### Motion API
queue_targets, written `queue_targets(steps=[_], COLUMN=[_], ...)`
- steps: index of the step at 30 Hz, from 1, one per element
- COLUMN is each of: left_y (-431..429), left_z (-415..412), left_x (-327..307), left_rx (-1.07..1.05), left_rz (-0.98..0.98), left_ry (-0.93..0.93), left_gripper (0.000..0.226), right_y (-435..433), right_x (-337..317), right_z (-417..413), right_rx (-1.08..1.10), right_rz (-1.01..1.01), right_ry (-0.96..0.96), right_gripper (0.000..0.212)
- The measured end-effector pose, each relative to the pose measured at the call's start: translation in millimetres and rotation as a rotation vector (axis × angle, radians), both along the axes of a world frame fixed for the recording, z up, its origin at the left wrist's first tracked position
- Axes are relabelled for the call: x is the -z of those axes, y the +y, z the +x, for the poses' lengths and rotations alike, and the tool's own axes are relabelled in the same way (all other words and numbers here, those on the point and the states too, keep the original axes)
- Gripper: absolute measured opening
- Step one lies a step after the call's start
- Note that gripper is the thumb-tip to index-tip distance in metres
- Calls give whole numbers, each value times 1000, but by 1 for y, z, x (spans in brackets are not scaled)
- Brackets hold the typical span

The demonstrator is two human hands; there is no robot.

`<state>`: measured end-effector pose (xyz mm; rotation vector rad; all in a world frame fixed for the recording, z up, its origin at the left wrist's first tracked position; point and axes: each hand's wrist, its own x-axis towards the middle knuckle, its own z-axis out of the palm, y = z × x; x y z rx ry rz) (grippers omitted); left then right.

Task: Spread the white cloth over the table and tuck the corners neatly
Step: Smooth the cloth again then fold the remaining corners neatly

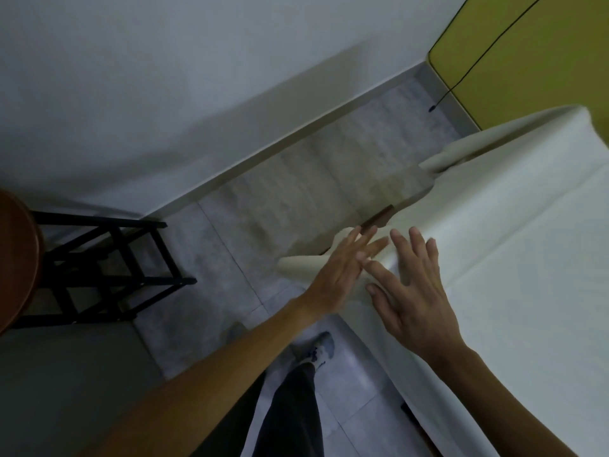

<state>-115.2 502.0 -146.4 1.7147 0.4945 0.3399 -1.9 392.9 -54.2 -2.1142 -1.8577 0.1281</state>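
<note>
A white cloth (514,245) covers the table on the right side of the view, with creases running across it. A short strip of brown table edge (379,218) shows at the left border, just beyond my fingers. My left hand (342,268) lies flat with spread fingers at the near left corner, where the cloth bunches and hangs in a fold (298,267). Beside it my right hand (412,285) presses palm-down on the cloth, fingers apart. A second fold (441,159) hangs off the far left corner. Neither hand grips anything.
A stool with a round brown seat (16,258) and black frame (108,275) stands on the left. A white wall runs behind over the grey tiled floor (296,179). A yellow panel (534,61) with a black cable is at top right. My leg and shoe (321,351) are below.
</note>
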Motion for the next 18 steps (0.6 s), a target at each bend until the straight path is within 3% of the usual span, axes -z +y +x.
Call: queue_targets(steps=[7,11,14,16,18], left_y=[20,41,39,20,1], left_z=[24,18,11,8,6], left_x=[63,62,26,-1,-17], left_rx=[56,77,-81,-87,-72], left_rz=[-83,-212,-280,-269,-241], left_ry=[293,474,287,86,4], left_gripper=[58,59,53,54,51], right_y=[-1,-2,-1,-1,-1], right_x=[5,4,4,4,5], right_z=[1,1,0,0,0], right_rx=[-11,-13,-5,-7,-5], right_rz=[26,50,51,49,45], right_ry=[-9,-6,0,-2,-10], right_gripper=[34,33,33,34,35])
